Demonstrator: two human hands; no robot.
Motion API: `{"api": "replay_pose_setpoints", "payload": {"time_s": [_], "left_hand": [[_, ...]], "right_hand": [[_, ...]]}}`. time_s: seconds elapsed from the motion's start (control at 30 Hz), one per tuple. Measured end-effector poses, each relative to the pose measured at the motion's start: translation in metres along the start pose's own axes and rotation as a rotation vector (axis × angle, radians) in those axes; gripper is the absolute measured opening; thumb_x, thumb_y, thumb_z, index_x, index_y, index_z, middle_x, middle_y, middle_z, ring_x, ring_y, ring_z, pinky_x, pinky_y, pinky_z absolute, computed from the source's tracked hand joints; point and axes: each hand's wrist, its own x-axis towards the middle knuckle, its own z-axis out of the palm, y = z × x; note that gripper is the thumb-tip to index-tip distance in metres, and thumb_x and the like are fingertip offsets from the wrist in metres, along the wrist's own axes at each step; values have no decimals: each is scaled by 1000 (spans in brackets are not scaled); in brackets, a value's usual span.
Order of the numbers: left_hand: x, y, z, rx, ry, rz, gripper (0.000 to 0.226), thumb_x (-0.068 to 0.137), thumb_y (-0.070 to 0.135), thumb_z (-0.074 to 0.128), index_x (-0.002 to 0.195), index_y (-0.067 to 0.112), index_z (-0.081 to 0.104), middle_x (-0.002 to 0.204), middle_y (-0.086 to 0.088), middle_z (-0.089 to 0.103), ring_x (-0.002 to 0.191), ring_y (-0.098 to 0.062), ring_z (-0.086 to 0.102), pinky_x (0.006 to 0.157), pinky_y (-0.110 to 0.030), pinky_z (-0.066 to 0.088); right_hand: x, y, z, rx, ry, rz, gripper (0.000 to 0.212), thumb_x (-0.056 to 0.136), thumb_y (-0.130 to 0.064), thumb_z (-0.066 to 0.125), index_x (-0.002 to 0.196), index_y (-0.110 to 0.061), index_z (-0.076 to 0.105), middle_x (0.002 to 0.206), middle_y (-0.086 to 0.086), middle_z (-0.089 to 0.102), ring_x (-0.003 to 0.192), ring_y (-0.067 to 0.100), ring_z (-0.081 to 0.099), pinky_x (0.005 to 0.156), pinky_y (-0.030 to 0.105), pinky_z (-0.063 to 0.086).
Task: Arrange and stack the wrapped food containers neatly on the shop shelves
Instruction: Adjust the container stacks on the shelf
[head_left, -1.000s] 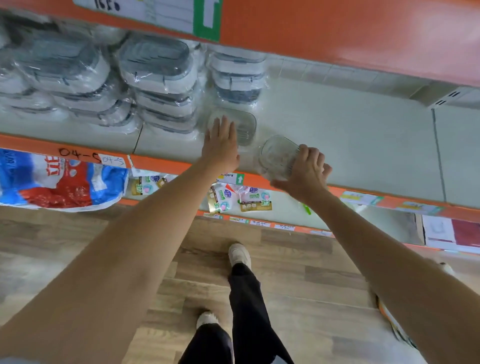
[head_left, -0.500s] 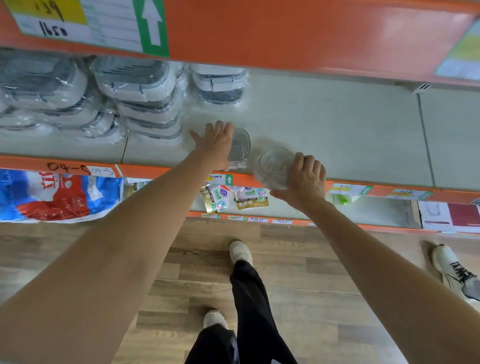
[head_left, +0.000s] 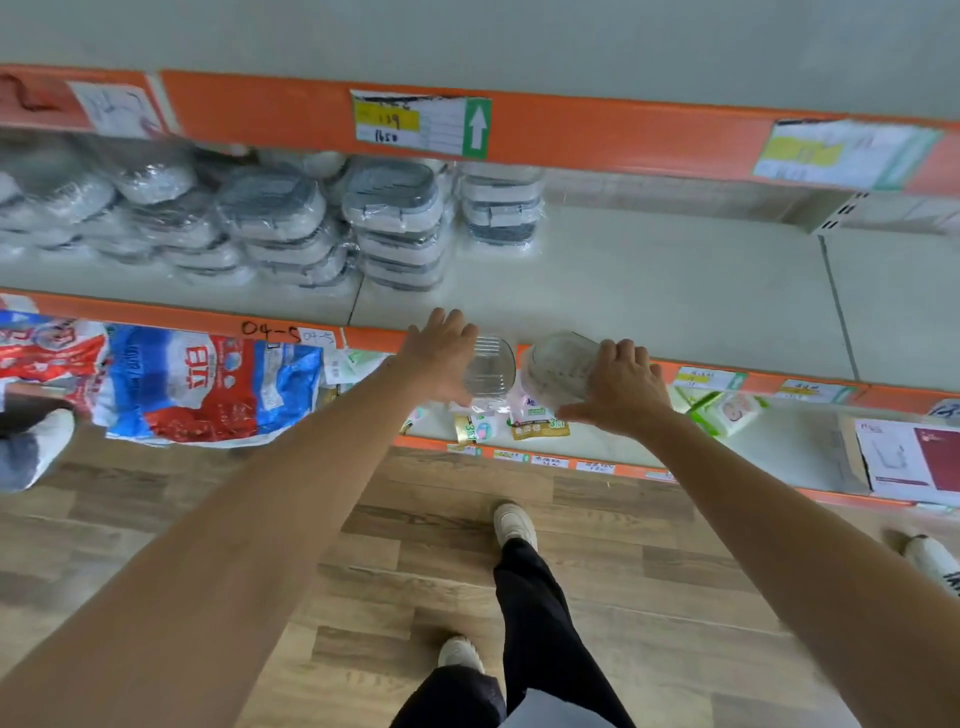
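Both clear containers have come back toward us since a second ago, off the deep part of the shelf (head_left: 649, 291) to its orange front lip. Our left hand (head_left: 441, 353) lies over the ribbed clear container (head_left: 491, 371), fingers fairly straight, so whether that grip closes underneath we cannot tell. Our right hand (head_left: 621, 387) curls around the rounder clear container (head_left: 558, 369). We judge they're being pulled off for restacking. Beyond and left of our hands sit the wrapped stacks (head_left: 400, 223). The shelf is pale with orange edging, above a wood-pattern floor (head_left: 363, 597).
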Motion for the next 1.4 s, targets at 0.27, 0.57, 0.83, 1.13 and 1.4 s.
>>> {"api": "replay_pose_setpoints", "payload": {"time_s": [0.27, 0.57, 0.83, 1.13, 1.4], "left_hand": [[-115, -33, -57, -57, 34, -43, 91, 67, 47, 79, 139, 13, 35, 140, -12, 30, 133, -30, 23, 106, -47, 31], [-185, -25, -145, -158, 353, -33, 98, 66, 49, 80, 145, 18, 31, 139, -10, 34, 134, -28, 23, 107, -40, 29], [-160, -1, -210, -263, 532, 12, 93, 64, 50, 81, 141, 20, 38, 133, 0, 40, 126, -24, 30, 103, -39, 33], [-45, 50, -271, -301, 503, 71, 80, 68, 50, 79, 131, 16, 42, 130, 0, 43, 122, -24, 33, 101, -40, 35], [35, 73, -297, -419, 350, 95, 79, 69, 49, 79, 134, 21, 42, 130, 0, 44, 120, -23, 35, 101, -37, 35]], "right_hand": [[-78, -50, -62, -26, 34, -144, 93, 64, -67, 69, 128, -7, 39, 128, 13, 43, 120, 30, 40, 98, 40, 35], [-136, -36, -177, -30, 234, -153, 96, 60, -65, 73, 129, -8, 40, 127, 12, 43, 121, 31, 39, 98, 39, 36], [-119, 10, -237, -21, 400, -85, 94, 61, -62, 75, 130, -9, 39, 127, 11, 44, 121, 30, 38, 97, 41, 37], [-43, 96, -282, -10, 406, 14, 95, 59, -77, 64, 125, -13, 42, 119, 8, 46, 115, 27, 41, 95, 39, 39], [13, 140, -302, -7, 314, -40, 95, 65, -69, 68, 136, -14, 35, 130, 8, 40, 122, 28, 37, 100, 41, 36]]}}
